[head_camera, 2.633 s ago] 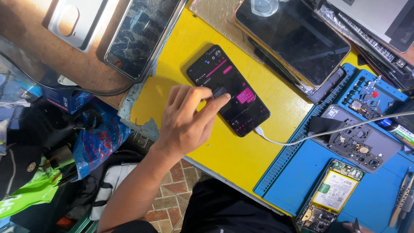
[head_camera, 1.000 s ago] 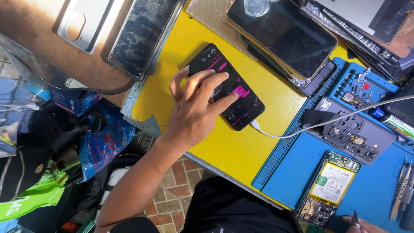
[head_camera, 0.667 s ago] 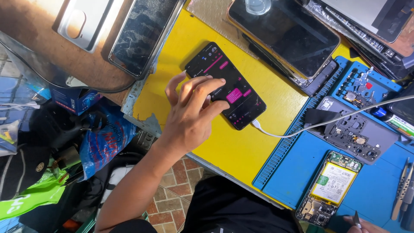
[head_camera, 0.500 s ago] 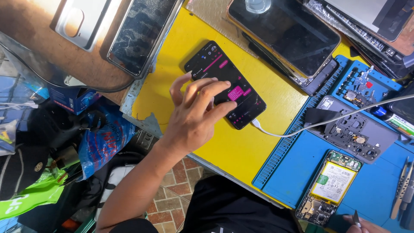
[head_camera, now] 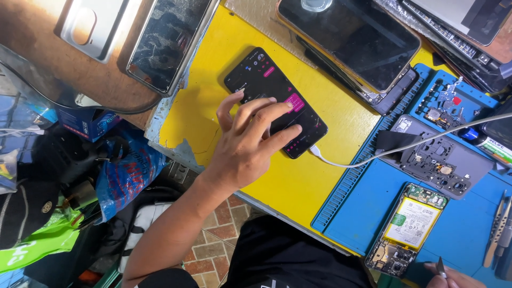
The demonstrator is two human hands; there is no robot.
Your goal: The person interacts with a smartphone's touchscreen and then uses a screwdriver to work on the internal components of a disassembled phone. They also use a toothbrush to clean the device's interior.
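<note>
A black smartphone (head_camera: 256,74) lies lit on the yellow tabletop (head_camera: 208,101), showing a dark screen with pink blocks. My left hand (head_camera: 246,148) rests over its lower half with fingers spread, fingertips touching the screen. A white cable (head_camera: 368,158) is plugged into the phone's lower end. At the bottom right corner only part of my right hand (head_camera: 453,277) shows, pinching a thin metal tool (head_camera: 439,265) beside an opened phone (head_camera: 413,226) with its battery and boards bare.
A blue repair mat (head_camera: 362,213) carries the opened phone, a grey phone frame (head_camera: 445,162) and tweezers (head_camera: 496,229). A dark tablet (head_camera: 352,37) on stacked devices lies at the top. A cracked phone (head_camera: 170,37) sits top left. Bags crowd the floor at left.
My left hand's fingers have shifted slightly over the phone screen, and the pink blocks on the screen have changed place. The phone itself stays put.
</note>
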